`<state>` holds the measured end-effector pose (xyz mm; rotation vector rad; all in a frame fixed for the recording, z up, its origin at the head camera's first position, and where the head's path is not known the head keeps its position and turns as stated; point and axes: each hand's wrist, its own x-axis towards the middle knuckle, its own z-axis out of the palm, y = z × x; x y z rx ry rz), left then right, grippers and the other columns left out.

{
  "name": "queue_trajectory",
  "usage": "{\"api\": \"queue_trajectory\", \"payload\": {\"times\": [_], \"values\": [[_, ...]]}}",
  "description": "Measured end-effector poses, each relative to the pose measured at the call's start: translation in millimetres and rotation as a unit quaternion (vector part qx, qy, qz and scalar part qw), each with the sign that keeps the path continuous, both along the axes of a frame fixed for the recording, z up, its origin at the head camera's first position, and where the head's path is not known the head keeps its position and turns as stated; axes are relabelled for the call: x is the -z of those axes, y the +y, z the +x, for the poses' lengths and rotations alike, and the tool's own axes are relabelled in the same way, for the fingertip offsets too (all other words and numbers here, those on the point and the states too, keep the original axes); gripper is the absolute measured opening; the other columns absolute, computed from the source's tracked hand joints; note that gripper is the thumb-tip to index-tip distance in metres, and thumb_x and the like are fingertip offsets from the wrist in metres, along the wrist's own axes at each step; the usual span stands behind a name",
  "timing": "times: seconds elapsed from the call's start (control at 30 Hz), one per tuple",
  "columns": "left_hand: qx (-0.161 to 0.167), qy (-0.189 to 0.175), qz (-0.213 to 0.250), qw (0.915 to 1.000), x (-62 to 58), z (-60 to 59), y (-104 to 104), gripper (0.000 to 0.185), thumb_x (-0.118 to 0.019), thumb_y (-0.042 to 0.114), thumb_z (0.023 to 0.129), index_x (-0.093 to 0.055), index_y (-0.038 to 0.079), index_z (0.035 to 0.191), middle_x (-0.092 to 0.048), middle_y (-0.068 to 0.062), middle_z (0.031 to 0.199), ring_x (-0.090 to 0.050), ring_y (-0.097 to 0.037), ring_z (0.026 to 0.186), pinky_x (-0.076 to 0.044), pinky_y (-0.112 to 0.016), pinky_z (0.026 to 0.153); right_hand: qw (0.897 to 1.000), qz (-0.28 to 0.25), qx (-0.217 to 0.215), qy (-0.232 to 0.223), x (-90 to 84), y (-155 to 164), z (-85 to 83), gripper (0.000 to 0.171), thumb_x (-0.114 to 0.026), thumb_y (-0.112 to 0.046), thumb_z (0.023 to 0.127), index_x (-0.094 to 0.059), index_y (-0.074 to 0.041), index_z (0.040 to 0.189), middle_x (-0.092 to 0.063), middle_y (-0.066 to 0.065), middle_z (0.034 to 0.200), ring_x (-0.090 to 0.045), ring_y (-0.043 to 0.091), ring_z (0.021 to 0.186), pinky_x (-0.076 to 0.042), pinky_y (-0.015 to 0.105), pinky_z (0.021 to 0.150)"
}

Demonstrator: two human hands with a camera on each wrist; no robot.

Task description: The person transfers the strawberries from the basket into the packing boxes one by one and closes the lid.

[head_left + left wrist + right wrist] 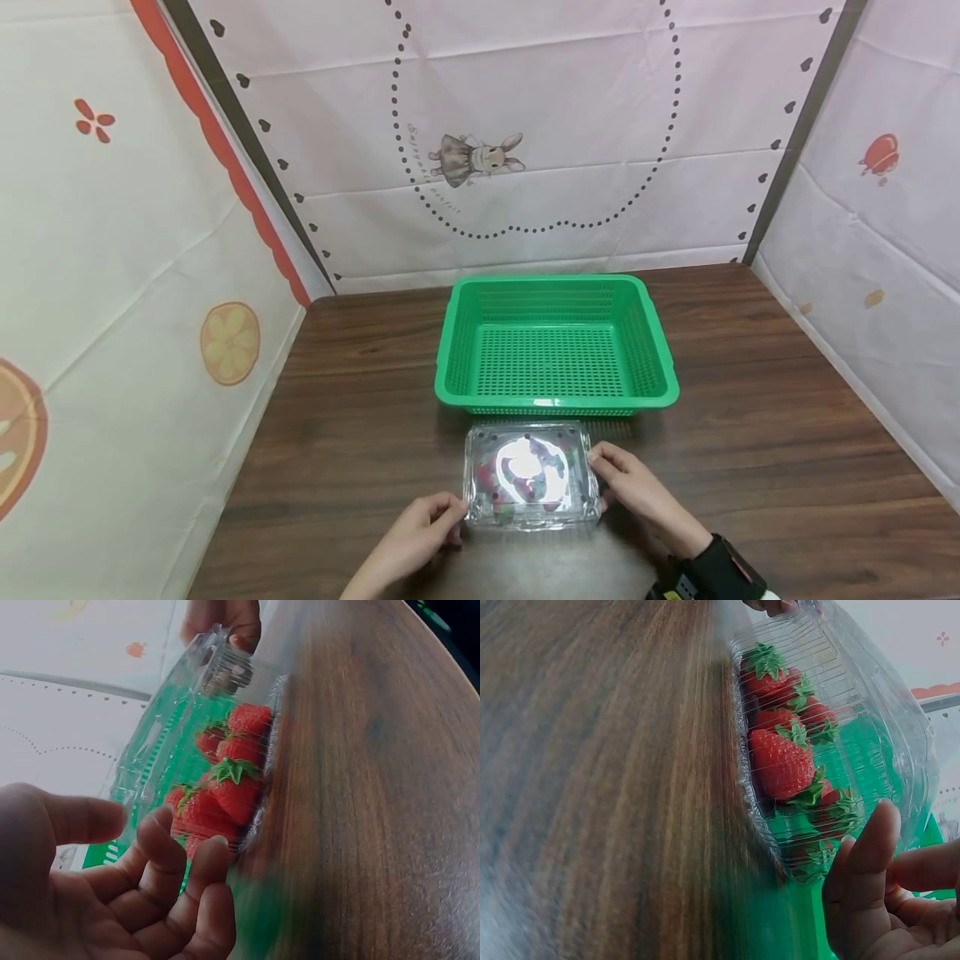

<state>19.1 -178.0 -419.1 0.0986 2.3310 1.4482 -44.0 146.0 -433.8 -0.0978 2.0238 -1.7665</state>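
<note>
A clear plastic clamshell box (480,446), its lid down, rests on the wooden table, with glare across its top. Red strawberries (238,791) with green leaves show through its ribbed side. At its near left corner my left hand (420,533) pinches the lid's rim between thumb and curled fingers. On the right side, my right hand (637,492) grips the rim likewise, its fingers (877,832) bent at the plastic. Just behind the box stands a green perforated basket (555,406) with nothing in it.
The brown wooden table (352,450) extends to both sides of the box. White printed cloth walls (570,108) enclose it at the back, left and right. A black band (716,571) is on my right wrist.
</note>
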Motion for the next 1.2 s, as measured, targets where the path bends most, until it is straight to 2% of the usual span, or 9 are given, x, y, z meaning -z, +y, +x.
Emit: {"api": "queue_trajectory", "payload": {"times": [0.27,0.57,0.8,0.97,1.2], "values": [[0.014,-0.034,0.03,0.9989,-1.6,3.1,2,0.031,-0.057,0.028,0.102,-0.065,0.001,0.089,-0.061,-0.002,0.074,-0.054,-0.014,0.062,-0.046,-0.026,0.048,1.0,-0.007,0.006,-0.006,0.5,0,0.8,0.023,-0.046,-0.018,0.109,-0.052,0.003,0.104,-0.052,0.006,0.084,-0.055,0.019,0.066,-0.052,0.03,0.057],[-0.001,-0.041,0.046,0.9981,6.8,4.7,4,0.028,-0.055,0.023,0.102,-0.064,0.0,0.09,-0.063,-0.002,0.076,-0.055,-0.014,0.065,-0.042,-0.024,0.047,1.0,-0.005,0.0,-0.002,2.9,1,0.6,0.024,-0.046,-0.02,0.109,-0.052,0.003,0.105,-0.052,0.006,0.082,-0.054,0.018,0.062,-0.052,0.029,0.055],[-0.001,-0.019,0.051,0.9985,5.8,2.0,8,0.024,-0.055,0.018,0.1,-0.062,-0.001,0.086,-0.057,0.001,0.073,-0.058,-0.016,0.07,-0.045,-0.024,0.053,1.0,-0.01,-0.001,-0.001,3.8,2,-0.6,0.023,-0.046,-0.02,0.109,-0.052,0.003,0.105,-0.052,0.005,0.082,-0.055,0.019,0.063,-0.052,0.03,0.054],[0.016,-0.025,0.05,0.9983,5.2,-0.9,4,0.025,-0.056,0.021,0.101,-0.064,0.0,0.089,-0.061,-0.001,0.076,-0.057,-0.015,0.068,-0.045,-0.024,0.051,1.0,-0.009,-0.001,0.001,2.6,2,-1.2,0.024,-0.047,-0.02,0.109,-0.053,0.003,0.106,-0.052,0.006,0.083,-0.054,0.018,0.062,-0.052,0.03,0.054],[0.045,0.032,0.002,0.9985,4.2,-14.4,-10,0.022,-0.057,0.024,0.103,-0.066,0.007,0.094,-0.066,-0.002,0.082,-0.06,-0.014,0.075,-0.051,-0.026,0.06,1.0,-0.001,-0.007,0.004,5.0,1,-0.8,0.024,-0.047,-0.02,0.109,-0.052,0.002,0.103,-0.052,0.007,0.081,-0.053,0.018,0.067,-0.051,0.028,0.054]]}}
